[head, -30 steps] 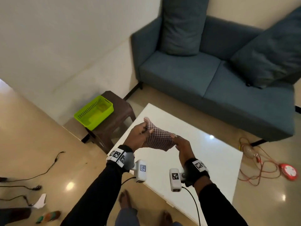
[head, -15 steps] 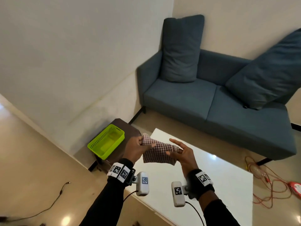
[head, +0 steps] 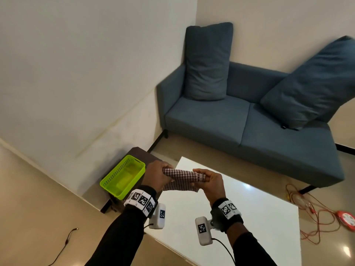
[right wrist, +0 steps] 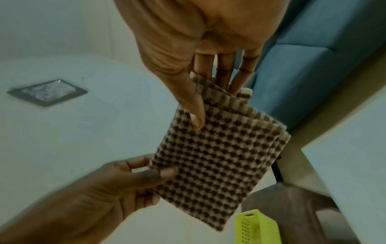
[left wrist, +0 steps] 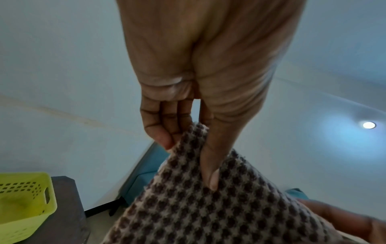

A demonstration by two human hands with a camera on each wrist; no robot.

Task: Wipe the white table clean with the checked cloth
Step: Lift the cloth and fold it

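The checked cloth (head: 181, 179), brown and cream and folded into a small rectangle, hangs in the air above the left end of the white table (head: 249, 208). My left hand (head: 157, 176) pinches its left edge between thumb and fingers. My right hand (head: 208, 181) pinches the right edge the same way. In the left wrist view the thumb presses on the cloth (left wrist: 198, 206). In the right wrist view the cloth (right wrist: 215, 156) shows several folded layers, with the right thumb on top and the left hand (right wrist: 125, 181) holding the lower corner.
A lime green basket (head: 123, 176) sits on a dark brown stool (head: 142, 152) left of the table. A blue sofa (head: 249, 127) with two cushions stands beyond it. Red cables and a round red object (head: 345, 220) lie on the floor at right. A black cable (head: 65, 244) lies at left.
The head view has tilted up, showing more wall and sofa. My right hand, open against the cloth half a second ago, now pinches its right edge, and the cloth is stretched flatter between both hands.
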